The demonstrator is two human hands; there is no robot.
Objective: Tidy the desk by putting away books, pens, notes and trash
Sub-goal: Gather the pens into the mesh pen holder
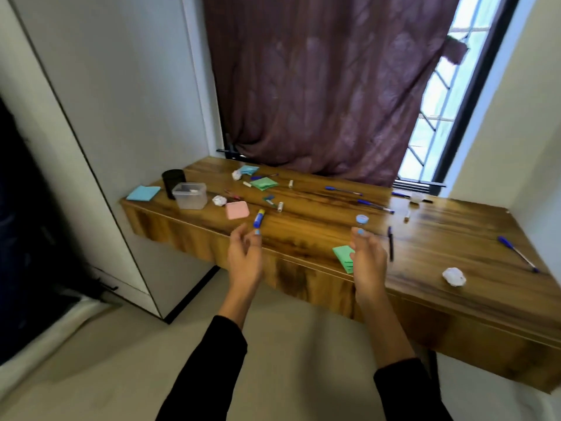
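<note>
Both hands are spread and hold nothing: the left hand near a glue stick, the right hand over green notes on the wooden counter.

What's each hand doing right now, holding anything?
Left hand: open, fingers loosely curled, holding nothing.
Right hand: open, fingers loosely curled, holding nothing.
</note>
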